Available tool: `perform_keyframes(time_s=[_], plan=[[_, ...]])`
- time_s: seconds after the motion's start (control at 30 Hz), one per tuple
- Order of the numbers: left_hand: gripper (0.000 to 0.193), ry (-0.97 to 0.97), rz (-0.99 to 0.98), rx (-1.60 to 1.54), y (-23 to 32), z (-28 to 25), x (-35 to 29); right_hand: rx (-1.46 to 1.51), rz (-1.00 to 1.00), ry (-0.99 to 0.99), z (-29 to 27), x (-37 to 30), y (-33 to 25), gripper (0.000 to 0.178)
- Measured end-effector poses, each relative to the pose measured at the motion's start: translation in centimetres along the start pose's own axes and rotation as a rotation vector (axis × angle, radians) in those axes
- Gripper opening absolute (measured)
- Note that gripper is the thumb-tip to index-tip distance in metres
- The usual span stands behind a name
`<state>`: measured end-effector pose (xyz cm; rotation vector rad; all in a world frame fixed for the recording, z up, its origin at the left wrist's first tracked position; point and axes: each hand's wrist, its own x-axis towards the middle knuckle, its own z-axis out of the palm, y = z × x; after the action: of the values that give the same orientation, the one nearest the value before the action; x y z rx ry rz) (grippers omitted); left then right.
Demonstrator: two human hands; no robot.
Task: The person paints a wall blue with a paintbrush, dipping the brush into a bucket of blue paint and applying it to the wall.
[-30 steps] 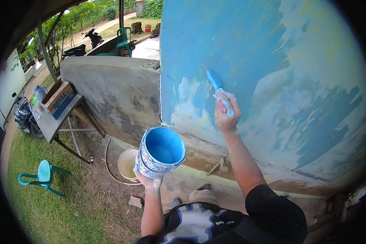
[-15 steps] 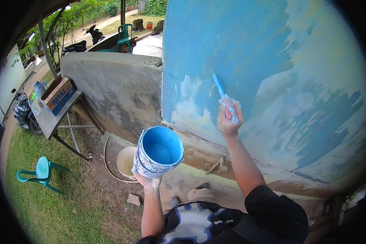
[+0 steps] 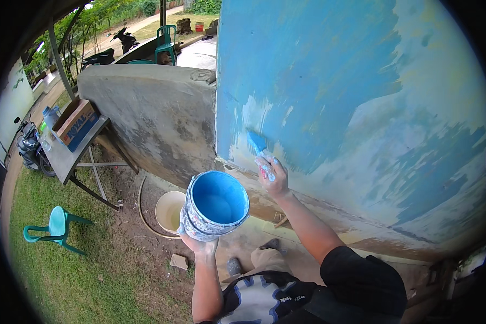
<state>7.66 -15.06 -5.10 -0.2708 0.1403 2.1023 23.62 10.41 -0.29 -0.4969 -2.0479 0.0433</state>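
Observation:
My left hand (image 3: 198,244) grips a paint-splattered bucket (image 3: 210,229) from below, tilted so that the blue paint (image 3: 216,205) inside shows. In my right hand (image 3: 274,178) is a paintbrush (image 3: 258,142), its handle smeared with white, blue and pink. The bristle end, loaded with blue, meets the wall (image 3: 318,108) over a pale patch near its left edge. Streaky blue covers much of that wall, while whitish areas show at the right and lower left. Paint stains mark the fingers of my right hand.
A cream bucket (image 3: 170,210) stands on the ground beside a hose (image 3: 141,208). To the left are a table (image 3: 70,154) bearing a cardboard box (image 3: 78,125), and a green chair (image 3: 58,227) on grass. A low grey wall (image 3: 151,116) adjoins the painted one. A brick (image 3: 179,262) lies nearby.
My right hand has brought the brush down and left, from the mid-blue area to the pale lower-left patch. The paint bucket in my left hand has shifted slightly right.

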Motion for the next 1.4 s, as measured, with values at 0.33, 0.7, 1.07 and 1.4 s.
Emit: perform_keyframes(time_s=[0.33,0.7,1.07,1.4], plan=[[0.064,0.02,0.106,0.017,1.5,0.1,-0.8,0.056,0.226,-0.128,4.7,-1.7,3.2,0.027],[0.055,0.037,0.186,0.075,1.9,-0.1,-1.6,0.124,0.405,-0.344,7.3,-5.9,3.2,0.023],[0.06,0.028,0.211,0.076,2.3,-1.4,-3.4,0.16,0.284,-0.249,8.6,-5.6,0.2,0.023],[0.067,0.02,0.199,0.049,2.3,-3.1,-3.3,0.156,0.125,0.103,4.3,1.5,-1.9,0.028]])
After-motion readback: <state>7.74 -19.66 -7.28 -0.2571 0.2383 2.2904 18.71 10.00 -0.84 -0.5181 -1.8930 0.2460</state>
